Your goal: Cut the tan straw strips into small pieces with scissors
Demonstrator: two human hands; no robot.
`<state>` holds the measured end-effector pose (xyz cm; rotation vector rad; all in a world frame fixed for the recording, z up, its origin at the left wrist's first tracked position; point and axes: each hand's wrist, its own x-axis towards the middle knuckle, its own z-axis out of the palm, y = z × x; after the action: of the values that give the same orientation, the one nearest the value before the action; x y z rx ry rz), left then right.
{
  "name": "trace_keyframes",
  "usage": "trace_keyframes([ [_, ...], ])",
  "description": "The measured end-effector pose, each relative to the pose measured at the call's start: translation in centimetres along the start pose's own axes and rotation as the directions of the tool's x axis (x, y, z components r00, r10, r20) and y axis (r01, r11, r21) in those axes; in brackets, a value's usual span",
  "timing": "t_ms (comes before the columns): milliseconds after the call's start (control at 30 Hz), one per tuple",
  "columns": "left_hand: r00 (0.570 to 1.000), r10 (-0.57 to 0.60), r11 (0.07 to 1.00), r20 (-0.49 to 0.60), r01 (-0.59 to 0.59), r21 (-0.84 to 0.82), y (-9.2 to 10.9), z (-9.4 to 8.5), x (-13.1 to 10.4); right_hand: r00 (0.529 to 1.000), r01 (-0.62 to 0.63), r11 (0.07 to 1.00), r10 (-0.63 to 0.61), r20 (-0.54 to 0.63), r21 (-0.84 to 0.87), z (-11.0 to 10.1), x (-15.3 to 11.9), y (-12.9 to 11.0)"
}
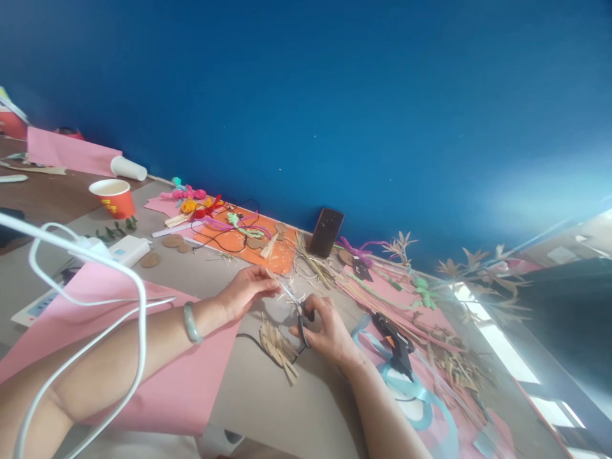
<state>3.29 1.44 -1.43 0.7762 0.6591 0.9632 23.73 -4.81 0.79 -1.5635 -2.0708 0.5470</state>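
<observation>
Scissors (297, 306) with dark handles are held in my right hand (326, 328), over the middle of the table, their blades pointing up and left. The blade tips reach the fingertips of my left hand (251, 290), which are pinched together on something too small to make out. A pale green bangle (192, 323) circles my left wrist. Just below the scissors lies a bunch of dried straw strips (277, 350). Part of the pink paper (182, 382) lies under my left forearm.
Against the blue wall stands a phone (326, 233). A red paper cup (113, 199) is at the left. White cables (142, 319) cross the left foreground. A glue gun (396, 344) and blue ribbon (423, 395) lie right of my right hand.
</observation>
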Motion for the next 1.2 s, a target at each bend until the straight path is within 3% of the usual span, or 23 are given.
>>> trace_keyframes([
  [233,0.999,0.036,0.998,0.006,-0.035,-0.048,-0.12,-0.21,0.24,1.0,-0.007,0.997,0.007,0.006,-0.074,-0.36,0.16,-0.3],
  [667,0.999,0.046,0.999,0.016,-0.046,0.007,-0.18,-0.22,0.26,0.993,-0.099,0.995,0.098,0.06,0.0,-0.5,0.07,-0.31],
  [1200,0.997,0.069,0.998,0.021,-0.069,0.006,-0.19,-0.26,0.31,0.994,-0.086,0.996,0.086,0.069,-0.001,-0.7,0.0,-0.41],
])
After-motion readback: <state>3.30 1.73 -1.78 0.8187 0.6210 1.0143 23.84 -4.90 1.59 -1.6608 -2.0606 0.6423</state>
